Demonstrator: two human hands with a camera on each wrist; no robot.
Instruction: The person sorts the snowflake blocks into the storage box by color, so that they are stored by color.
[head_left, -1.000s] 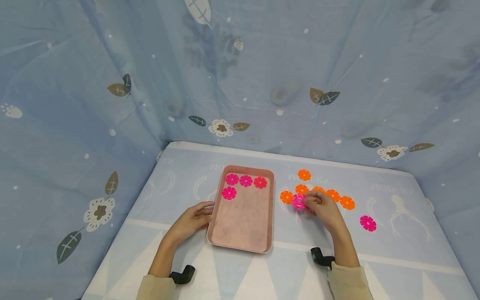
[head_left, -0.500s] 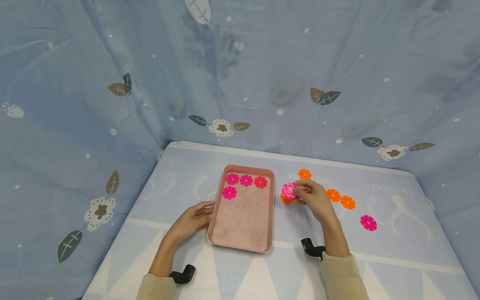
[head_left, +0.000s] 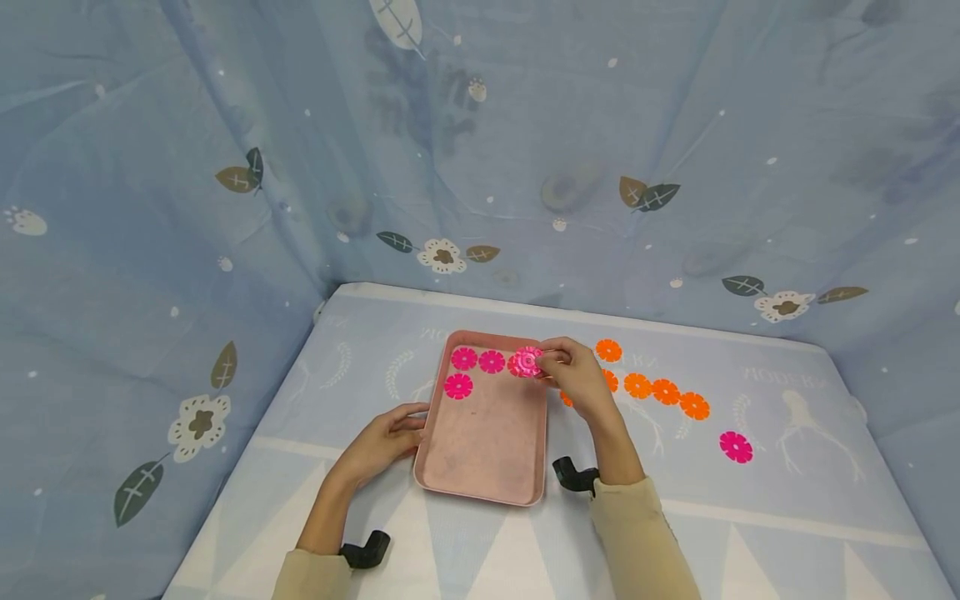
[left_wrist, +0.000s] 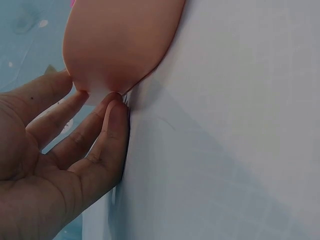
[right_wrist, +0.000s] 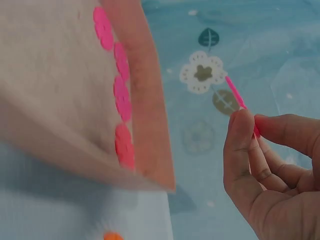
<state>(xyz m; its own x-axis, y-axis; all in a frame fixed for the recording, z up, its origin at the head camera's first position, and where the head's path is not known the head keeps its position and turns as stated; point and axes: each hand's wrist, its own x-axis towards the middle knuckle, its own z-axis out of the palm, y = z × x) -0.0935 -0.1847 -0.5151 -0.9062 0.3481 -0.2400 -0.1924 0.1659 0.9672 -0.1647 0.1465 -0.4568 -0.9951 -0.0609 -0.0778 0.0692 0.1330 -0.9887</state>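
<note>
My right hand (head_left: 576, 375) pinches a pink slotted flower-shaped disc (head_left: 527, 361) between thumb and fingertips, above the top right part of a pink tray (head_left: 483, 450). In the right wrist view the held disc (right_wrist: 235, 92) appears edge-on, higher than the tray's rim. Inside the tray lie several flat pink discs: a row along the far wall, including one (head_left: 491, 361) in its middle, and another disc (head_left: 458, 386) below the row's left end. The row's right-hand disc is partly covered by the held one. My left hand (head_left: 382, 440) touches the tray's left side with extended, slightly bent fingers (left_wrist: 117, 112).
Right of the tray, several orange discs (head_left: 637, 386) lie in a loose line, with one orange disc (head_left: 609, 350) farther back. A single pink disc (head_left: 736, 447) lies farther right. Patterned blue cloth (head_left: 510, 167) hangs behind the table. Black wrist-worn pieces (head_left: 366, 550) stick out beside both forearms.
My right hand has carried the pink disc leftward from over the orange discs to above the tray, uncovering orange discs on the table. The left hand and the tray have stayed put.
</note>
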